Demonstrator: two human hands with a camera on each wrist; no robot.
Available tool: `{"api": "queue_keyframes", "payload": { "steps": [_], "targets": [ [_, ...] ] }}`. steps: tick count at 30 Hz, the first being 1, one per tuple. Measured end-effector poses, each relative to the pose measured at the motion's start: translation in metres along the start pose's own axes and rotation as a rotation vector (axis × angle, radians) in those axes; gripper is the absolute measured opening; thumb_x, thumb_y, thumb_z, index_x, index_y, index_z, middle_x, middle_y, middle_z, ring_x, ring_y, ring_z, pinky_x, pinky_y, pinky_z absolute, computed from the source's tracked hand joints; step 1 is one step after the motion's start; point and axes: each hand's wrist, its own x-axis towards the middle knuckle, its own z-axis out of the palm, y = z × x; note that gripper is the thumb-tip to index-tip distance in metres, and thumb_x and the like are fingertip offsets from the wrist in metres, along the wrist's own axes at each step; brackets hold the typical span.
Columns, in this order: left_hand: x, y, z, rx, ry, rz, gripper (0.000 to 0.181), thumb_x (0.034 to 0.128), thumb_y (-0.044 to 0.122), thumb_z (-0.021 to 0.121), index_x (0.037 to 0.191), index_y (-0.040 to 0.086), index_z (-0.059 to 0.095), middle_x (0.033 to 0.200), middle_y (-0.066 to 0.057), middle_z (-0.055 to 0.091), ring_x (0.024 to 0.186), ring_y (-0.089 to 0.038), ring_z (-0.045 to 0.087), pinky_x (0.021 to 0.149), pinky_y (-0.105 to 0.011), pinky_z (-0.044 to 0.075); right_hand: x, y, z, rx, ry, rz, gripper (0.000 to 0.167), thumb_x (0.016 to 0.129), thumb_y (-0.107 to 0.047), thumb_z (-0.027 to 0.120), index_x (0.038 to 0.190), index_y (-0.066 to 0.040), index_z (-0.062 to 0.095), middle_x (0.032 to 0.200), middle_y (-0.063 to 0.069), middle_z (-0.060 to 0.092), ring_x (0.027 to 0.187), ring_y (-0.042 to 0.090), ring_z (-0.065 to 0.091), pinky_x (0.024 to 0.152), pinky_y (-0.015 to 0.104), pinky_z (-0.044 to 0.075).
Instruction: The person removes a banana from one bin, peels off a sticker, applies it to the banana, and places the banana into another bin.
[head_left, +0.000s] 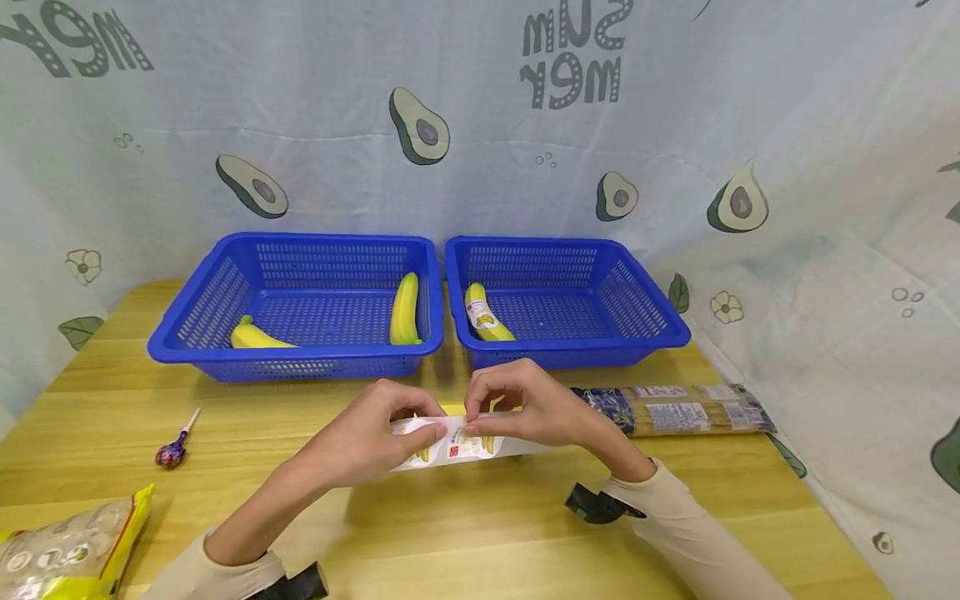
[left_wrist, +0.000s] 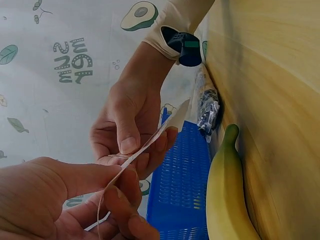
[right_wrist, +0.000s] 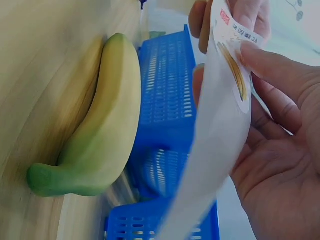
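Observation:
Between thumb and fingers, my left hand (head_left: 378, 437) pinches a white strip of banana stickers (head_left: 459, 448). Close beside it, my right hand (head_left: 536, 408) pinches the same strip, which trails off past the right hand in the right wrist view. A sticker with a banana picture (right_wrist: 234, 70) shows by the right thumb. Whether its edge has lifted from the backing, I cannot tell. On the table behind the hands lies a yellow-green banana (right_wrist: 107, 120), mostly hidden in the head view but plain in the left wrist view, where the banana (left_wrist: 227, 187) lies below the strip.
Two blue baskets stand at the back: the left basket (head_left: 300, 356) holds two bananas, the right basket (head_left: 577, 343) one banana (head_left: 486, 317) bearing a sticker. A long noodle-like packet (head_left: 675, 414) lies right, a lollipop (head_left: 174, 450) and a yellow-edged bag (head_left: 71, 546) left.

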Motion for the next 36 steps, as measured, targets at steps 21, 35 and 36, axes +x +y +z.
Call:
{"api": "queue_keyframes", "payload": {
  "steps": [21, 35, 36],
  "targets": [
    [0.002, -0.007, 0.005, 0.07, 0.025, -0.025, 0.011, 0.0989, 0.014, 0.077, 0.088, 0.013, 0.076, 0.079, 0.01, 0.068, 0.08, -0.009, 0.061, 0.075, -0.026, 0.053, -0.003, -0.004, -0.011, 0.032, 0.025, 0.059, 0.013, 0.099, 0.001, 0.076, 0.093, -0.01, 0.071, 0.11, 0.013, 0.072, 0.103, 0.024, 0.068, 0.09, 0.035, 0.062],
    [0.002, -0.018, 0.026, 0.118, -0.037, -0.035, 0.013, 0.099, 0.012, 0.078, 0.086, 0.014, 0.075, 0.082, 0.013, 0.071, 0.084, -0.002, 0.064, 0.087, -0.032, 0.057, -0.008, -0.006, -0.018, 0.026, 0.04, 0.079, 0.009, 0.098, 0.005, 0.075, 0.096, -0.003, 0.071, 0.091, 0.005, 0.069, 0.087, 0.019, 0.064, 0.083, 0.034, 0.06],
    [0.002, -0.019, 0.028, 0.119, -0.046, -0.041, 0.014, 0.0991, 0.012, 0.078, 0.086, 0.015, 0.075, 0.081, 0.013, 0.07, 0.083, -0.002, 0.064, 0.086, -0.032, 0.057, -0.008, -0.005, -0.018, 0.027, 0.04, 0.077, 0.009, 0.098, 0.005, 0.075, 0.096, -0.003, 0.071, 0.091, 0.006, 0.069, 0.086, 0.019, 0.064, 0.082, 0.034, 0.061]
  ]
}}
